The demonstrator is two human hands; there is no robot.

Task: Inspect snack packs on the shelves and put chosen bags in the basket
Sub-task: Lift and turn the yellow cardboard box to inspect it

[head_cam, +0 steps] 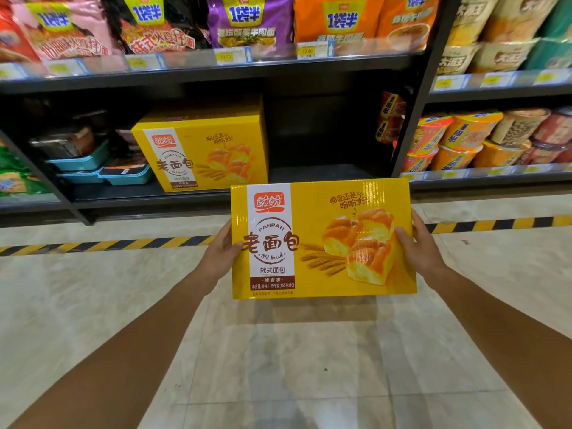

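Observation:
I hold a yellow bread box (322, 239) in front of me, its printed face towards the camera, above the floor and just in front of the bottom shelf. My left hand (221, 250) grips its left edge, thumb on the front face. My right hand (418, 243) grips the right edge the same way. A second identical yellow box (201, 150) stands on the bottom shelf behind it. No basket is in view.
Noodle multipacks (247, 23) fill the upper shelf. Blue trays (102, 168) sit at the lower left, cup noodles (473, 140) on the right-hand shelves. The shelf space right of the shelved box is dark. A yellow-black floor stripe (108, 244) runs along the shelf base.

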